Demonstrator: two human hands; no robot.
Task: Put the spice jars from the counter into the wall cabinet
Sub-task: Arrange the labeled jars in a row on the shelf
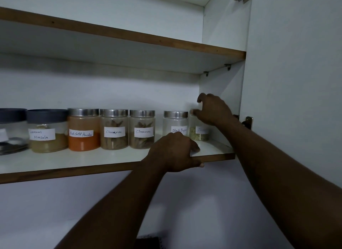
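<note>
So the person's got both arms up in the wall cabinet (pixel 224 93), working at the lower shelf (pixel 111 161). The landmark here is the Black Pepper jar (pixel 174 124), standing upright with a steel lid.

Right hand (pixel 212 109) is just right of that jar, fingers curled loosely over the top of the last jar in the row (pixel 199 133), the one with greenish bits inside. Its label is half hidden, so no clue what it says, and whether the hand is actually gripping the lid or just resting on it, can't tell.

Left hand (pixel 175 152) is right in front of the Black Pepper jar, clamped on the shelf's front edge, fingers on top and thumb under, holding no jar.

Left of the Black Pepper jar there's a gap, then two Cinnamon jars (pixel 142 129) side by side, then Red Chilli Powder (pixel 83 129), then a dark-lidded Masala jar (pixel 47 131).
</note>
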